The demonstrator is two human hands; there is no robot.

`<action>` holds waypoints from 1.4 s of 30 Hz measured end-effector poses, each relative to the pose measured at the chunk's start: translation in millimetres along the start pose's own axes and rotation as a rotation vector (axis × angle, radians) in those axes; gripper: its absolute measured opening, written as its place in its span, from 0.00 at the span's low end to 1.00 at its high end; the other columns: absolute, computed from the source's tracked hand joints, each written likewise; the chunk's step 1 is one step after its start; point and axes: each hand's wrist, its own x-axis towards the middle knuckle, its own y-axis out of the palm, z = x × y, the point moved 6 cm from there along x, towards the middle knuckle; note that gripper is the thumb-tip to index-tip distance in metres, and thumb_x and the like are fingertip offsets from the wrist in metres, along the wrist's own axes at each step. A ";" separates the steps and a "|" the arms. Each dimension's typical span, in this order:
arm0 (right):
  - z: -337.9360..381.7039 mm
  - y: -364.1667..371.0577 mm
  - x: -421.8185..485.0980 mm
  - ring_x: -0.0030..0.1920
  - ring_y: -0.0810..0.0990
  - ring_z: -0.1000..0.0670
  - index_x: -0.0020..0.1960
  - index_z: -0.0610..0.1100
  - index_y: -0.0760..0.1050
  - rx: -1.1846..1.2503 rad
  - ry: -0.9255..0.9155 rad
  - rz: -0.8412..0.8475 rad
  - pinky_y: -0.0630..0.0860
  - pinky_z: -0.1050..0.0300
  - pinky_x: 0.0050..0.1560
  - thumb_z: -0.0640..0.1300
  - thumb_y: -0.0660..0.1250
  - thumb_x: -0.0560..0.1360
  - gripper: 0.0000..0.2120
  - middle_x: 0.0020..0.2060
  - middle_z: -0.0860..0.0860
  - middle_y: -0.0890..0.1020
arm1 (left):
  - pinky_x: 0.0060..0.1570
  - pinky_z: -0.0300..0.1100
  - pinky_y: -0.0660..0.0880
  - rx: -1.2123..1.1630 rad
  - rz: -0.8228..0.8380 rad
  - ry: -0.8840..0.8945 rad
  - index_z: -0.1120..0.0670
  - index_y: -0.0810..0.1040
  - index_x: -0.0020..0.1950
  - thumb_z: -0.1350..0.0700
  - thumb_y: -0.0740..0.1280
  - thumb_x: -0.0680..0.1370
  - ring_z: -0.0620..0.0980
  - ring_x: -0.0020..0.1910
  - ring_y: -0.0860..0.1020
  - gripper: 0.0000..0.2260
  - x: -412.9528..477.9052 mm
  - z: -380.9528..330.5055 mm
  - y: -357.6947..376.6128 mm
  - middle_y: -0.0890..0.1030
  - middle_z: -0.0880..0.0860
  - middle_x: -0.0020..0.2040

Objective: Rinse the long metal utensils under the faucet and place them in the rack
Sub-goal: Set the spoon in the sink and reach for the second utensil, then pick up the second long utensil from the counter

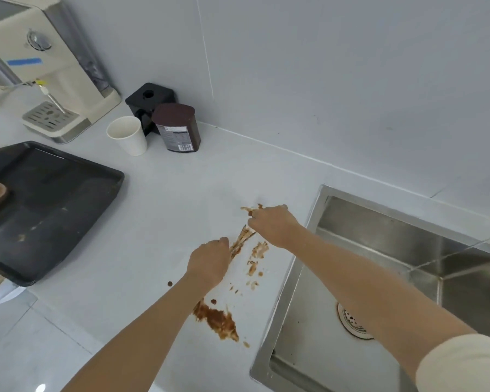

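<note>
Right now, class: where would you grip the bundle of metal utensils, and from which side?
Probably near its two ends, from above: the bundle is long, thin and sauce-smeared mid-length, slanting across the counter. The left hand and right hand grip one end each.

Sauce-smeared utensils point(242, 240) gripped by left hand point(210, 261), right hand point(272, 224); on counter point(167, 193) beside sink point(379, 230).

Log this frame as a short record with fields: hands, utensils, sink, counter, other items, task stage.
left hand: grips the lower end of the utensils
right hand: pinches their upper end
utensils: thin metal bundle, coated in brown sauce, left of the sink
sink: steel, drain visible
counter: white, with sauce smears
other items: black tray, paper cup, brown canister, all at left
task stage: rinsing not yet begun
</note>
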 end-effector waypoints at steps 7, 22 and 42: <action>-64.5 0.6 -88.0 0.56 0.75 0.43 0.62 0.40 0.68 0.078 0.194 -0.054 0.70 0.51 0.45 0.29 0.57 0.74 0.19 0.57 0.44 0.72 | 0.41 0.41 0.76 -0.454 0.000 0.171 0.54 0.69 0.43 0.61 0.58 0.79 0.53 0.36 0.77 0.06 2.1 -69.7 -24.8 0.77 0.54 0.37; -160.1 76.7 -286.4 0.29 0.66 0.48 0.45 0.40 0.71 0.686 0.926 -0.770 0.64 0.56 0.27 0.34 0.62 0.71 0.04 0.32 0.50 0.73 | 0.32 0.34 0.64 -0.332 0.049 0.490 0.53 0.72 0.35 0.63 0.60 0.78 0.49 0.33 0.72 0.12 -7.2 -237.4 -21.8 0.72 0.48 0.29; -237.0 119.4 -297.2 0.36 0.81 0.51 0.41 0.39 0.72 2.424 0.932 -1.255 0.81 0.63 0.38 0.35 0.56 0.80 0.11 0.40 0.44 0.79 | 0.38 0.42 0.64 0.271 -0.295 0.627 0.53 0.72 0.43 0.67 0.59 0.75 0.55 0.41 0.73 0.09 43.1 -315.3 -97.4 0.76 0.54 0.43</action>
